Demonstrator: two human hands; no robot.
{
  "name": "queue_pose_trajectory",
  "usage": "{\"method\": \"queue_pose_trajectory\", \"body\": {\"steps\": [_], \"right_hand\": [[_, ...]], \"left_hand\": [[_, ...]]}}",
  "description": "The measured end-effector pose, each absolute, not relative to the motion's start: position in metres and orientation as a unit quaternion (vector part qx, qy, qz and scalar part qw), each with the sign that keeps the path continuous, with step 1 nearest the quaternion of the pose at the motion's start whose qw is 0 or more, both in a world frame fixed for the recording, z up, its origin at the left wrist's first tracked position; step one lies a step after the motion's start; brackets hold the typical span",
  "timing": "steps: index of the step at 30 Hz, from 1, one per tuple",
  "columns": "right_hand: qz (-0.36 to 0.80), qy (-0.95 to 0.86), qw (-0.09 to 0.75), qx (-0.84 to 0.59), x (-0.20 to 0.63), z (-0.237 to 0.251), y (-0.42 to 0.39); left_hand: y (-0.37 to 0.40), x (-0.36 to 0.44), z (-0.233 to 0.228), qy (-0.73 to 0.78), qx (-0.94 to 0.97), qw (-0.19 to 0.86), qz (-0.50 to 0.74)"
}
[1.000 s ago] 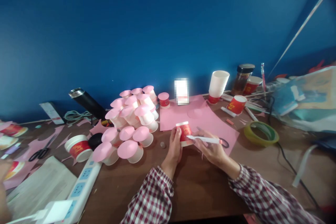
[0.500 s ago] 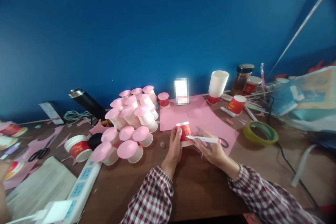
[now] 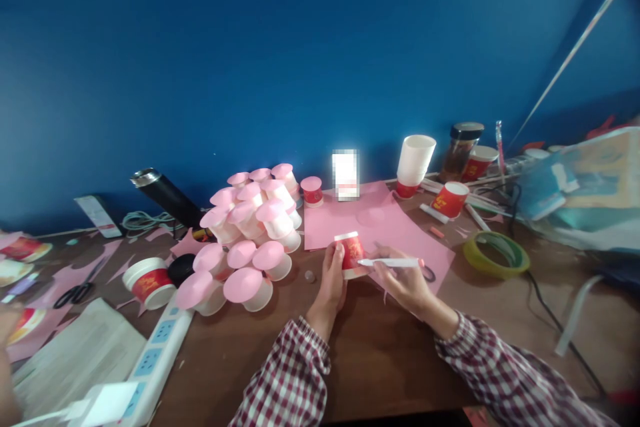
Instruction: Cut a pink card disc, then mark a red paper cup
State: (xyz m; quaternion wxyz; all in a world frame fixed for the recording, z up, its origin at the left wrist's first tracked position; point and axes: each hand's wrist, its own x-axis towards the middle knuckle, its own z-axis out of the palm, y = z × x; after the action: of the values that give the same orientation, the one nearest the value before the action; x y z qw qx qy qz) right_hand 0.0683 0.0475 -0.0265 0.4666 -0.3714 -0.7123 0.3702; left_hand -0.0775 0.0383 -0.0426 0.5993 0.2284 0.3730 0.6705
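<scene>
From where I stand, the left hand point(image 3: 330, 277) has its fingers closed around a red-and-white paper cup point(image 3: 353, 255), lifted in front of the person, above the near edge of some pink paper sheets point(image 3: 345, 213). The thumb lies along one side, which leaves most of the printed red band bare and turned toward the pen, probably so nothing covers the spot being worked on. Whether the cup's mouth or base is uppermost, I can't tell

The right hand point(image 3: 403, 285) grips a white marker pen point(image 3: 393, 262) between bent fingers, much as one writes, its orange-red end pointing away to the right. The tip is at the band; whether it actually touches, I can't make out. Holding the pen so near its tip likely gives fine control, while the other hand steadies the light cup

Just past the right hand, a dark scissor handle point(image 3: 429, 273) shows on the pink paper. Over to the left stand paper cups topped with pink discs point(image 3: 245, 217), crowded together, which seems to spare working room on the brown table point(image 3: 280, 347). A yellow tape roll point(image 3: 517, 260) lies to the right, apparently within easy reach
</scene>
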Motion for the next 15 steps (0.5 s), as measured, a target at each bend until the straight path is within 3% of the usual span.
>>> {"method": "queue_pose_trajectory", "body": {"steps": [15], "right_hand": [[0.378,-0.708,0.474,-0.362,0.0676,-0.0307,0.0478]], "left_hand": [[0.0384,-0.0773,-0.0422,0.380,0.234,0.593,0.670]]}}
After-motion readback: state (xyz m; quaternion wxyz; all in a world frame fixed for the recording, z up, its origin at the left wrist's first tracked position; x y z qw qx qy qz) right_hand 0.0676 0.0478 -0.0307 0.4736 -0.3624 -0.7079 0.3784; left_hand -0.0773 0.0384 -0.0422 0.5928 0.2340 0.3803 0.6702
